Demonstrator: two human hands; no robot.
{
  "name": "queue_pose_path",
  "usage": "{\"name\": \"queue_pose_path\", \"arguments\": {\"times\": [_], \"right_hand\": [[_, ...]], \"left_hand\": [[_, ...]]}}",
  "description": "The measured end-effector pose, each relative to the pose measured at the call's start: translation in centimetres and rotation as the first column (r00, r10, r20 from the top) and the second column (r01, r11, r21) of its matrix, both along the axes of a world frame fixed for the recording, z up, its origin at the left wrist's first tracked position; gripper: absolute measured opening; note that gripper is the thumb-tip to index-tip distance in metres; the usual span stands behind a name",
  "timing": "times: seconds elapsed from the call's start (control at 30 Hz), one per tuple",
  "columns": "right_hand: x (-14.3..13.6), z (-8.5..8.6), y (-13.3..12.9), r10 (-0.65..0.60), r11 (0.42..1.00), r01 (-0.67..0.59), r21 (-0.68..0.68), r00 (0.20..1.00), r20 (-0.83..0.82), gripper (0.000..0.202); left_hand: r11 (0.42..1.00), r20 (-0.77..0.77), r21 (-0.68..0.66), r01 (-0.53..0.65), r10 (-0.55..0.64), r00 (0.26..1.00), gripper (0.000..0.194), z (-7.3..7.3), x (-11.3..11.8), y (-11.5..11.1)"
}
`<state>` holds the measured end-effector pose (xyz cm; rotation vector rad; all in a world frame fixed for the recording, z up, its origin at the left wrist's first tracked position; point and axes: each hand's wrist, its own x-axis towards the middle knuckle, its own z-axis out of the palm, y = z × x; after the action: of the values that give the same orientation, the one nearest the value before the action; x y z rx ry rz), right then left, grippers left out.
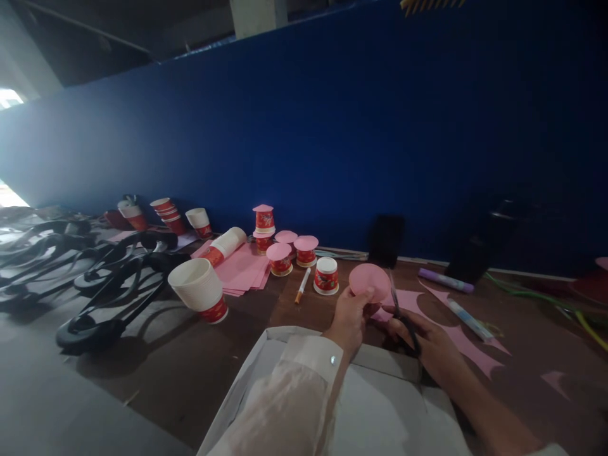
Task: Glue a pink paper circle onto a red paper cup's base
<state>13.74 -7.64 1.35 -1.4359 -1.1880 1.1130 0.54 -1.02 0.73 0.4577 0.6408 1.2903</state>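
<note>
My left hand pinches a round pink paper disc by its lower edge. Close beside it, my right hand is closed on a pair of black-handled scissors, whose blades point up along the disc's right edge. Pink paper scraps with curved cut edges lie under and beyond my right hand. An upside-down red paper cup stands just left of the disc. Farther left, several similar cups carry pink discs on top, one of them stacked on another.
A white box sits under my forearms. Leftward are a stack of paper cups, pink sheets, and black headsets. A marker, a purple glue tube and green cables also lie on the table. A blue partition rises behind.
</note>
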Motion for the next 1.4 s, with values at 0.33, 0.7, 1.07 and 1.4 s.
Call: {"name": "queue_pose_path", "arguments": {"times": [0.33,0.7,1.07,1.4], "right_hand": [[0.7,-0.6,0.5,0.015,1.0,-0.014,-0.02,0.998,0.053,0.071],[0.7,-0.5,0.4,0.026,0.999,-0.024,-0.032,0.997,0.073,0.07],[0.5,-0.2,0.3,0.013,0.999,-0.012,-0.031,0.998,0.06,0.073],[0.9,-0.6,0.6,0.023,0.999,-0.018,-0.046,0.993,0.113,0.072]], "left_hand": [[1.0,-0.028,0.005,0.008,-0.008,1.0,0.04,0.0,0.1,-0.1],[1.0,-0.026,0.015,0.005,-0.004,1.0,0.036,-0.1,0.1,-0.1],[1.0,-0.038,-0.009,-0.011,0.011,0.999,0.043,-0.1,0.2,0.0],[1.0,-0.034,-0.004,-0.015,0.015,0.999,0.043,-0.3,0.3,0.0]]}}
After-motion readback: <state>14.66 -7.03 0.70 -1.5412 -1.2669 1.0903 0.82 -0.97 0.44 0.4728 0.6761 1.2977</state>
